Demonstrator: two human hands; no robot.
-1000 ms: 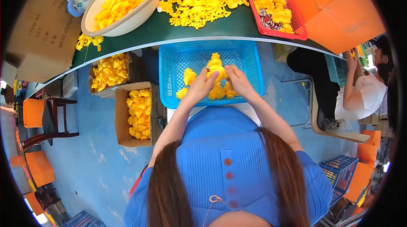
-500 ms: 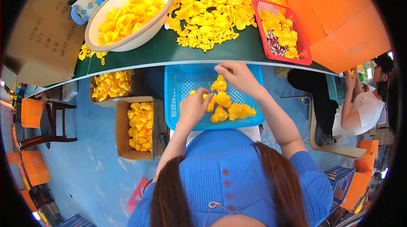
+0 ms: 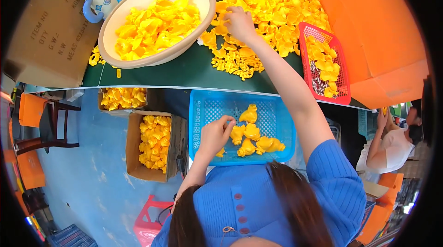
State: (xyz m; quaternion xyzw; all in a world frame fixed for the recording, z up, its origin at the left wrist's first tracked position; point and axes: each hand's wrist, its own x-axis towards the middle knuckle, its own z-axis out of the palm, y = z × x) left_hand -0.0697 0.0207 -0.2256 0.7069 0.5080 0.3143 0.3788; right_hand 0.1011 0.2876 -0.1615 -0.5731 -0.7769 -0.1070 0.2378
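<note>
Yellow pieces (image 3: pixel 282 12) spread under and rightward of right hand (image 3: pixel 240 24), pointing every which way; left hand (image 3: pixel 213 137) farther. Can't tell either grip, tbh.

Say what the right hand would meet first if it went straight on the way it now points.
Likely the loose yellow pieces piled on the green table, though how far above them the right hand hovers is unclear.
</note>
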